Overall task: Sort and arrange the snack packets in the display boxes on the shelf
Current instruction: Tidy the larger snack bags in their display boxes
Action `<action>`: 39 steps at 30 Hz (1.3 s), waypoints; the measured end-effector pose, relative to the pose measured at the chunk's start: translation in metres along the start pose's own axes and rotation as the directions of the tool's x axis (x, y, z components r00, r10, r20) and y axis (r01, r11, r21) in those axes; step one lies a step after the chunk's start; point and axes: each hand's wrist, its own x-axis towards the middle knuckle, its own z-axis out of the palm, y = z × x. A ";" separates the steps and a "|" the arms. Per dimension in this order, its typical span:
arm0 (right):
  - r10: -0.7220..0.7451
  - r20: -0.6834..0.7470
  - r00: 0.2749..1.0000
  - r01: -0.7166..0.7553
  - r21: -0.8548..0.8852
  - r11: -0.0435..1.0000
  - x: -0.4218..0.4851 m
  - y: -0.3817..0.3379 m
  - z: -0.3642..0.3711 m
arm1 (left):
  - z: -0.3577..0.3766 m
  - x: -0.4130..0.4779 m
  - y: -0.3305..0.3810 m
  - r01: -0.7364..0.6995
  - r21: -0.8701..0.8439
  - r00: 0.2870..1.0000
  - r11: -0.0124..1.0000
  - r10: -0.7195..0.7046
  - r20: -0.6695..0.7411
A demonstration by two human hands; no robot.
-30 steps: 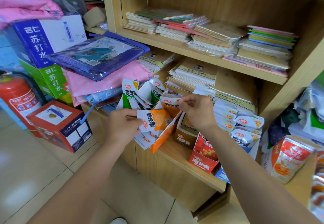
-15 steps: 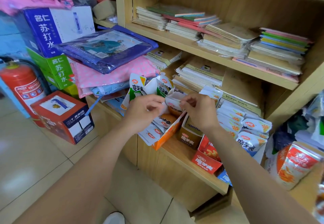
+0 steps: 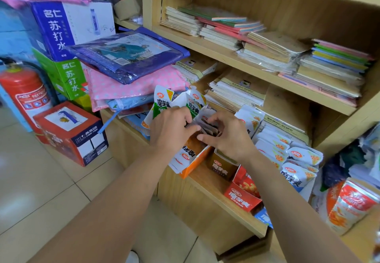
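Above the orange box on the shelf, the left hand and right hand pinch a bunch of snack packets between them, probably squaring it to slide down into that box next, though fingers hide the packets' number and fronts.

L hand & R hand at ctr, both gripping snack packets in orange display box. Brown box, red box toward 5 o'clock. White packet pile at 3, fire extinguisher at 9.
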 end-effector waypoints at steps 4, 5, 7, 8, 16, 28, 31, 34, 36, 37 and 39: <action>-0.052 -0.088 0.995 0.041 -0.128 0.991 0.002 -0.002 0.002 | -0.017 -0.001 -0.007 0.037 -0.067 0.976 0.997 -0.022 0.215; -0.031 -0.108 0.994 0.018 -0.123 0.992 0.004 -0.003 0.000 | -0.025 -0.004 -0.013 0.028 -0.101 0.954 0.995 0.004 0.301; 0.031 -0.113 0.993 -0.042 -0.091 0.995 0.006 -0.005 -0.003 | -0.042 -0.013 -0.023 0.002 -0.114 0.882 0.993 0.052 0.469; 0.055 -0.113 0.992 -0.064 -0.082 0.995 0.007 -0.006 -0.005 | -0.047 -0.018 -0.029 -0.036 -0.088 0.842 0.995 0.077 0.534; 0.126 -0.144 0.982 -0.133 -0.037 0.990 0.007 -0.009 -0.006 | -0.038 -0.031 -0.050 -0.226 -0.046 0.846 0.973 0.220 0.485; 0.158 -0.014 0.987 -0.154 0.154 0.976 0.011 -0.002 -0.019 | 0.011 0.015 0.013 0.052 -0.122 0.989 0.991 -0.067 -0.131; 0.191 0.017 0.981 -0.190 0.210 0.959 0.010 0.000 -0.021 | 0.020 0.013 0.017 0.036 -0.207 0.996 0.978 -0.051 -0.068; 0.100 -0.041 0.994 -0.099 0.023 0.995 0.011 0.002 -0.019 | 0.018 0.010 0.013 -0.059 -0.262 0.995 0.963 0.076 0.058; 0.092 -0.098 0.991 -0.098 -0.055 0.994 0.015 0.004 -0.017 | 0.012 0.008 0.005 -0.068 -0.288 0.983 0.955 0.113 0.143; 0.096 -0.116 0.989 -0.106 -0.081 0.991 0.018 0.005 -0.016 | 0.008 0.005 0.000 -0.061 -0.294 0.974 0.954 0.121 0.192; 0.121 -0.104 0.987 -0.133 -0.120 0.984 0.026 0.007 -0.018 | -0.003 -0.003 -0.012 -0.061 -0.259 0.937 0.964 0.145 0.319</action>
